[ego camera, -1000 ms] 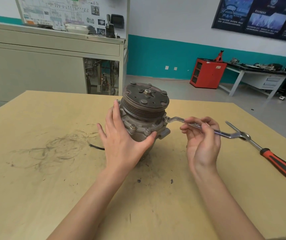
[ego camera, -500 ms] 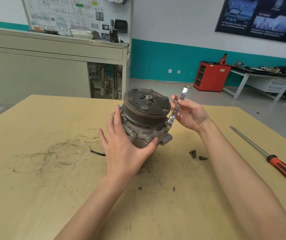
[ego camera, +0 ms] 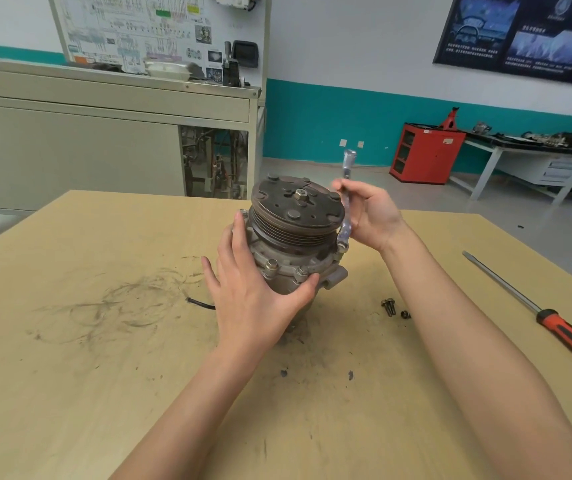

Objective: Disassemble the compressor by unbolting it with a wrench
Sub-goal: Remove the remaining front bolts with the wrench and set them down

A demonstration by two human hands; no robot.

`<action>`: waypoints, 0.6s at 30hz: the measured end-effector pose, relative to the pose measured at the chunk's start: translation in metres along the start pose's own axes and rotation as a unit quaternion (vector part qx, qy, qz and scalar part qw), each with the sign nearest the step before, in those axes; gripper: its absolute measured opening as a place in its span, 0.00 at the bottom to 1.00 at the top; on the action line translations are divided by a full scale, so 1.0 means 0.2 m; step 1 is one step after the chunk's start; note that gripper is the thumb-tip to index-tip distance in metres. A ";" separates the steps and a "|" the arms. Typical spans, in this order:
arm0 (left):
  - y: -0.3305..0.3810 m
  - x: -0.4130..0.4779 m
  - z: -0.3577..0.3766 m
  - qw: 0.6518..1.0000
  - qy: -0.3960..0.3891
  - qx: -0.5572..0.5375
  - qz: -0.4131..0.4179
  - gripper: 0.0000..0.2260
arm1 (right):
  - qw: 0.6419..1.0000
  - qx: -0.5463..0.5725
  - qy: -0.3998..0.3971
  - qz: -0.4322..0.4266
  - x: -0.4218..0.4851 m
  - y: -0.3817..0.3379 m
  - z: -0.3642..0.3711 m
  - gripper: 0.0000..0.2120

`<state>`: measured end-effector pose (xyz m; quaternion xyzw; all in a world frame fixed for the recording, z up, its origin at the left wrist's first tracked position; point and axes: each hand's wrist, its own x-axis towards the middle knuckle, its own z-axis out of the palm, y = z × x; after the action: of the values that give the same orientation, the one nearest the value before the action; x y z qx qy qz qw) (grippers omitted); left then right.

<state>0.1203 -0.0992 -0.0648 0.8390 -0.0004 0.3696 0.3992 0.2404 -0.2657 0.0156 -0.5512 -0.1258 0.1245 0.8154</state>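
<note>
The compressor (ego camera: 295, 233) stands upright on the wooden table (ego camera: 104, 375), grooved pulley and clutch plate on top. My left hand (ego camera: 253, 303) grips its grey body from the near side, thumb under the bolted flange. My right hand (ego camera: 369, 213) holds a silver wrench (ego camera: 346, 202) beside the pulley. The wrench points steeply up and away, its lower ring end sitting on a flange bolt at the compressor's right side. Two more flange bolts show at the front.
Loose bolts (ego camera: 389, 306) and a small nut (ego camera: 405, 314) lie on the table right of the compressor. A long screwdriver with a red handle (ego camera: 561, 332) lies at the right edge. A short black wire (ego camera: 199, 303) sticks out left of the compressor.
My right hand swung the wrench handle from pointing right over the table round to the far side, now steeply upright. The left hand kept its hold. The camera moved slightly.
</note>
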 end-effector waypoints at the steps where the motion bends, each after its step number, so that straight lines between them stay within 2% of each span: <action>1: 0.00 0.00 0.00 1.000 -0.002 0.000 0.000 0.53 | 0.999 0.024 0.020 -0.018 -0.02 -0.03 0.01 0.12; 3: 0.00 0.00 0.00 1.000 -0.009 -0.001 -0.001 0.53 | 0.992 0.014 0.101 -0.072 -0.10 -0.09 0.03 0.12; 7: 0.00 0.00 0.00 1.000 -0.008 0.000 -0.003 0.53 | 0.953 -0.132 0.203 -0.183 -0.38 -0.13 0.06 0.11; 10: 0.00 0.00 0.00 1.000 -0.006 -0.006 -0.004 0.53 | 0.871 -0.241 0.267 -0.334 -0.58 -0.02 0.12 0.10; 13: 0.00 0.00 0.00 1.000 -0.006 -0.008 -0.003 0.53 | 0.773 -0.329 0.252 -0.480 -0.67 0.13 0.20 0.07; 17: 0.00 0.00 0.00 1.000 -0.008 -0.007 -0.004 0.54 | 0.659 -0.475 0.217 -0.542 -0.65 0.31 0.22 0.16; 18: 0.00 0.00 -0.01 1.000 -0.009 -0.006 -0.004 0.54 | 0.646 -0.486 0.218 -0.547 -0.64 0.34 0.22 0.17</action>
<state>0.1198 -0.0979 -0.0648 0.8398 -0.0030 0.3608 0.4056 0.1006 -0.2464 -0.0407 -0.7107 -0.2654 -0.5464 0.3549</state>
